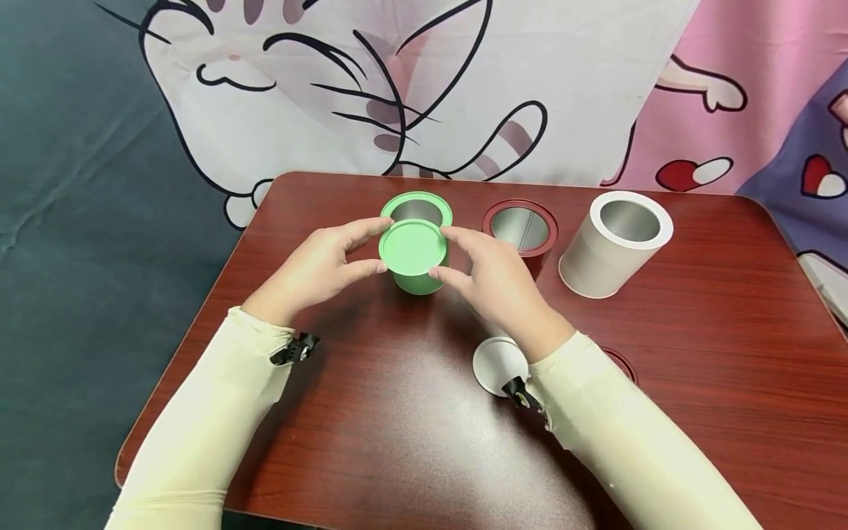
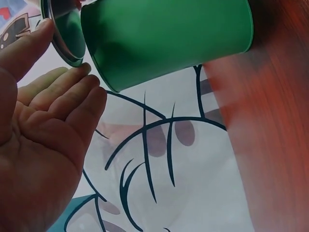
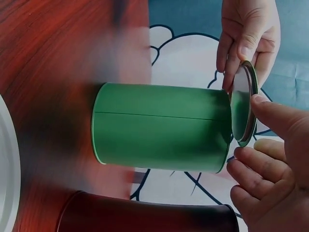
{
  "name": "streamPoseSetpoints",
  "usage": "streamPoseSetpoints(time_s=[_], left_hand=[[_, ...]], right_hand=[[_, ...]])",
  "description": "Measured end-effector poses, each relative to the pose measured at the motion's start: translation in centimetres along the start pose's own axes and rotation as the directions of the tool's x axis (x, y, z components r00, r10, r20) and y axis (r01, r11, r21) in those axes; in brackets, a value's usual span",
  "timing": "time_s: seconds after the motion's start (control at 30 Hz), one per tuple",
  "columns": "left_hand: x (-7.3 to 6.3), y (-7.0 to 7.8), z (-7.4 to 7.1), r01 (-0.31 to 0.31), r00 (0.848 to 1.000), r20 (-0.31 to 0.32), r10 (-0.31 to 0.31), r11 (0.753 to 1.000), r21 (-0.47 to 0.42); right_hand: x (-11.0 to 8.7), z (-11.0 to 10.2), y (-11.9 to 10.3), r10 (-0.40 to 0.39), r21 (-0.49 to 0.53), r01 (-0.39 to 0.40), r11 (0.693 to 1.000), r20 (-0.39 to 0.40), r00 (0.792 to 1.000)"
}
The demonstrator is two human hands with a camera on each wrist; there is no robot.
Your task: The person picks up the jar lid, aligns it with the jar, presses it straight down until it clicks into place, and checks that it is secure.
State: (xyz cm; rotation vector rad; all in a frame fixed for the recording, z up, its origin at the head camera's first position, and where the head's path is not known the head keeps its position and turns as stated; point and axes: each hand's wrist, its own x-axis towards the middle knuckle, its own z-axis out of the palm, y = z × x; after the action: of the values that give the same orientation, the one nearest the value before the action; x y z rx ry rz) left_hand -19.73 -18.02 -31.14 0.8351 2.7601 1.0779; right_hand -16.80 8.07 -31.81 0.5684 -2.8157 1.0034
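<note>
A round green lid (image 1: 412,247) is held by its rim between both hands, just over the open mouth of a green can (image 1: 417,285). My left hand (image 1: 316,269) grips the lid's left edge between thumb and fingers. On the opposite edge, my right hand (image 1: 495,278) does the same. The right wrist view shows the lid (image 3: 244,104) tilted, with a gap on one side between it and the upright can (image 3: 161,129). Part of the can's mouth is hidden behind the lid in the head view.
Right of the green can stand an open red can (image 1: 548,230) and an open white can (image 1: 599,254). A white lid (image 1: 498,361) and a partly covered red lid (image 1: 623,364) lie on the wooden table (image 1: 371,442) near the right forearm. A printed cloth (image 1: 291,140) hangs behind.
</note>
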Motion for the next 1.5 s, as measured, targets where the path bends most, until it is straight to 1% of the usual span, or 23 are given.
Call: streamPoseSetpoints(time_s=[0.17, 0.43, 0.7, 0.93, 1.33, 1.5], left_hand=[[0.2, -0.2, 0.0, 0.014, 1.0, -0.01, -0.014, 1.0, -0.006], [0.5, -0.5, 0.1, 0.035, 0.998, -0.05, -0.035, 0.999, 0.01], [0.8, -0.9, 0.2, 0.042, 0.998, -0.043, -0.042, 0.999, 0.005], [1.2, -1.3, 0.2, 0.044, 0.998, -0.043, -0.044, 0.999, -0.009], [1.8, -1.4, 0.2, 0.066, 0.997, -0.037, -0.065, 0.997, 0.039], [2.2, -1.5, 0.1, 0.074, 0.997, -0.027, -0.073, 0.997, 0.032]], right_hand=[[0.3, 0.3, 0.1, 0.005, -0.008, -0.005, 1.0, -0.006, 1.0], [0.8, 0.6, 0.2, 0.011, -0.016, -0.012, 1.0, -0.027, 1.0], [1.1, 0.8, 0.0, 0.02, -0.047, -0.021, 0.999, -0.02, 1.0], [1.5, 0.9, -0.1, 0.028, -0.052, -0.03, 0.998, -0.025, 0.999], [2.5, 0.6, 0.0, 0.015, -0.103, -0.015, 0.995, -0.006, 1.0], [2.6, 0.6, 0.0, 0.007, -0.121, -0.007, 0.993, 0.005, 1.0]])
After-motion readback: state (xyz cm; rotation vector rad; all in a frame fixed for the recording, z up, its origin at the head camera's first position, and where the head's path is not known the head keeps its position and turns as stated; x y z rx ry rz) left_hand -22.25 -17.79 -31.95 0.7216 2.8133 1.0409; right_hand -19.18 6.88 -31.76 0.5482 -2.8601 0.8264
